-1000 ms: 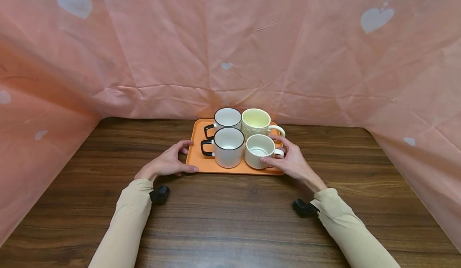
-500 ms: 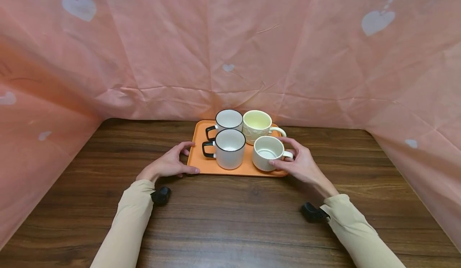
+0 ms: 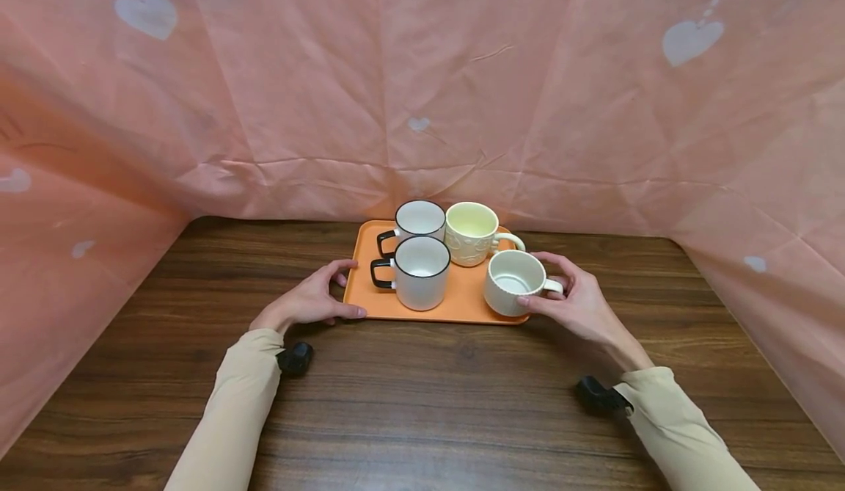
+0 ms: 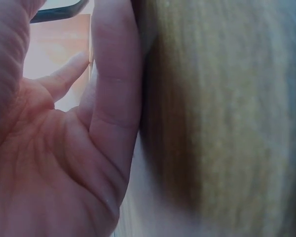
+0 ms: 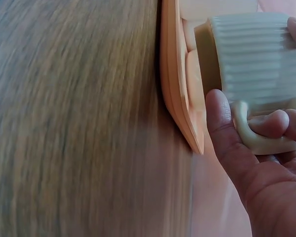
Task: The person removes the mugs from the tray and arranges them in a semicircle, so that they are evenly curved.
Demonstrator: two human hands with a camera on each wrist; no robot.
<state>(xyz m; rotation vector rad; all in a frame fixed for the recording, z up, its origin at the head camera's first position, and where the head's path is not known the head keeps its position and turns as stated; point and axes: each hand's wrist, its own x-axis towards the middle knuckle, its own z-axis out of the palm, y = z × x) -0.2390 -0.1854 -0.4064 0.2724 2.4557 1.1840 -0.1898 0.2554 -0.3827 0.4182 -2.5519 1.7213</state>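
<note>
My right hand grips a small off-white ribbed mug at the right end of an orange tray. In the right wrist view, a finger goes through the mug's handle, and its base shows, clear of the tray. My left hand holds the tray's left front corner, thumb at the front rim and index finger at the left side. Two white mugs with black rims and black handles, a front mug and a back mug, stand on the tray. Behind the ribbed mug is a pale yellow embossed mug.
The tray lies on a dark wood-grain table, near its back edge. Pink cloth with white hearts hangs behind and at both sides. A black wrist device sits at the left cuff, and another at the right cuff.
The ribbed mug has moved right in my right hand, away from the front black-rimmed mug toward the tray's right edge. My left hand keeps its place at the tray.
</note>
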